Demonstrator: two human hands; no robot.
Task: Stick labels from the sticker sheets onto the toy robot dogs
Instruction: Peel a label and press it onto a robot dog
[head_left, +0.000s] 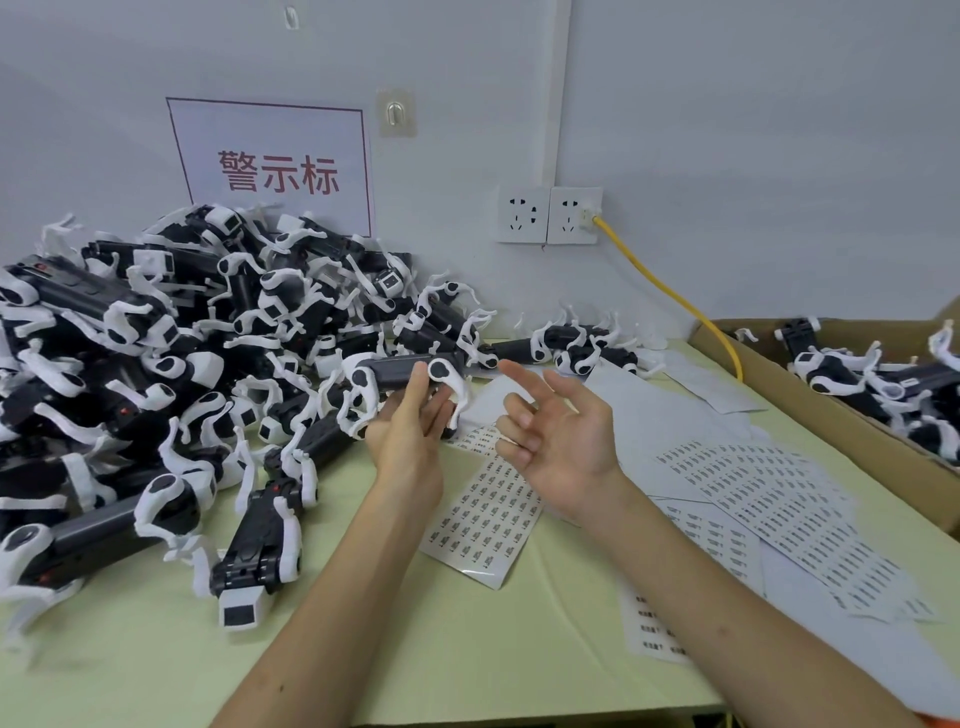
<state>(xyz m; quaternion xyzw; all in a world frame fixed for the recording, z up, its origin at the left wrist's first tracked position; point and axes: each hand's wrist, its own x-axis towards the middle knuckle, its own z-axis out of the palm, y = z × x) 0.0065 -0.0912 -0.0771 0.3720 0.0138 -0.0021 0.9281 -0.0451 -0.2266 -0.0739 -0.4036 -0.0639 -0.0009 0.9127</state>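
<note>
My left hand (410, 436) holds one black-and-white toy robot dog (400, 371) above the table, thumb in front of its dark body and fingers behind. Just right of the dog hovers my right hand (558, 434), palm up and fingers loosely spread, gripping nothing, its index finger pointing towards the dog. A sticker sheet (483, 517) with rows of small labels lies on the green table under both hands. Several more sticker sheets (779, 506) are spread out to the right.
A big pile of toy robot dogs (156, 364) fills the left side up to the wall. A cardboard box (810, 379) at the right holds more dogs. A yellow cable (670, 296) runs from the wall socket (574, 215) to the table. A few dogs (571, 348) lie at the back.
</note>
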